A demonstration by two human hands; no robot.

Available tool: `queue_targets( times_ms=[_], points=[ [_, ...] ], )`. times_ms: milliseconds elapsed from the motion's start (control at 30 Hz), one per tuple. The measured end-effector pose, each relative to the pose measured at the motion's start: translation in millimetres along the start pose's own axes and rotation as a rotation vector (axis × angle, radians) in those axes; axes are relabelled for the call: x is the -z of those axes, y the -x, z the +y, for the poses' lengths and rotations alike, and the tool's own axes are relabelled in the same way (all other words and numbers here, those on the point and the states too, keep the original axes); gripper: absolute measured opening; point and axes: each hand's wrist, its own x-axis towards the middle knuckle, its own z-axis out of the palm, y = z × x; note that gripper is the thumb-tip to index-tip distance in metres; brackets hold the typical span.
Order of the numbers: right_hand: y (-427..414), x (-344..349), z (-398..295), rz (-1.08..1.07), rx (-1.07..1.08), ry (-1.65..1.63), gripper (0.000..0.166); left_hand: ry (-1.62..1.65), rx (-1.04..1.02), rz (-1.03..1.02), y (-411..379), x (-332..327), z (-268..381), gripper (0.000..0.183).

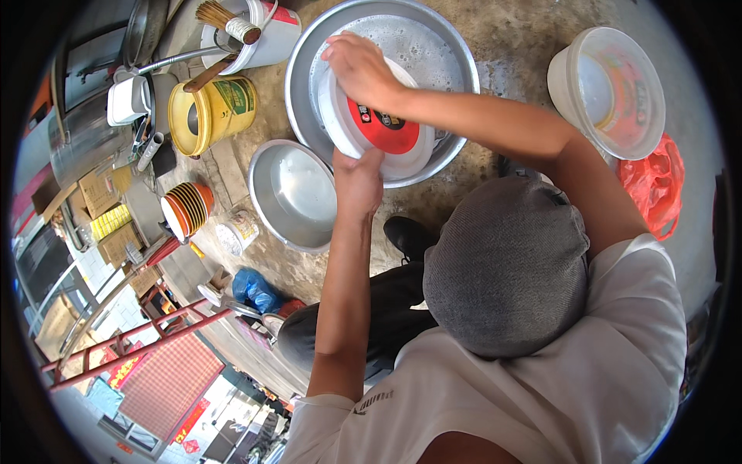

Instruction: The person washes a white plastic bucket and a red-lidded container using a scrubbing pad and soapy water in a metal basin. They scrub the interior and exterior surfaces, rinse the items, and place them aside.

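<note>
A round white plastic tub or lid (pixel 416 152) with a red printed label is tilted over a large metal basin (pixel 469 64) of foamy water. My left hand (pixel 358 180) grips its near edge, thumb on the labelled side. My right hand (pixel 365 69) lies across its upper left edge with the fingers bent; the palm is hidden, so whether it holds anything does not show. A smaller metal basin (pixel 293 194) with clear liquid stands to the left, beside the large one.
A translucent plastic bucket (pixel 623 93) and a red plastic bag (pixel 658 185) are at the right. At the left stand a yellow bucket (pixel 232 110), a white bucket (pixel 278 40) with a brush (pixel 232 23) on top, stacked orange pots (pixel 191 209) and a small white tub (pixel 237 232). My knee (pixel 510 267) is close below.
</note>
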Motion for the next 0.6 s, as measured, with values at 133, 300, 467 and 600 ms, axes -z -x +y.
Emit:
queue_targets(
  times_ms=[133,300,467,600],
  points=[
    [35,-5,-43,-0.029,0.1,-0.115,0.027,0.003,-0.031,0.013,3,20,-8,0.052],
    [-25,14,15,-0.164,-0.556,-0.397,0.043,-0.205,-0.075,-0.067,1,10,-5,0.045],
    [-21,30,-1,-0.139,-0.235,-0.255,0.037,-0.096,0.024,-0.072,-6,11,33,0.049],
    [-6,22,-47,-0.013,0.264,-0.086,0.028,-0.035,-0.007,-0.088,-13,20,41,0.059]
  ],
)
